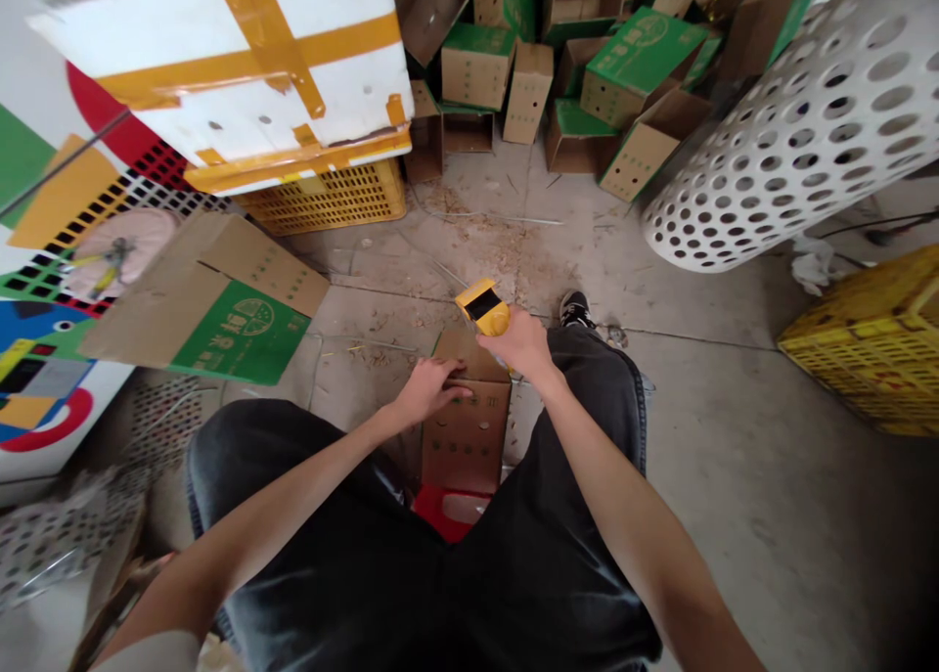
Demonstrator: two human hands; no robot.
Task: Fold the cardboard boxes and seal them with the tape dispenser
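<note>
Carton, brown with rows of small printed marks, lies on the floor between the person's knees, its near end resting on a red plastic object. Far left stands a painted panel with colored shapes. Beside it, a flat green-printed box is tilted toward the camera. Above these sits a white foam box bound with yellow tape, with a yellow crate beneath its edge.

The left hand lies on the carton's upper face, its fingers slightly spread and pressed flat. The right hand is just beyond, fingers curled around a yellow tool with a black panel. The tool's exact kind cannot be determined. It is held over the carton's far edge; contact between them cannot be confirmed. The person's black shoe shows past the right knee.

Behind, a heap of green-and-brown cartons stands against the back. To the right leans a white perforated sheet, and a second yellow crate sits on the concrete floor.
</note>
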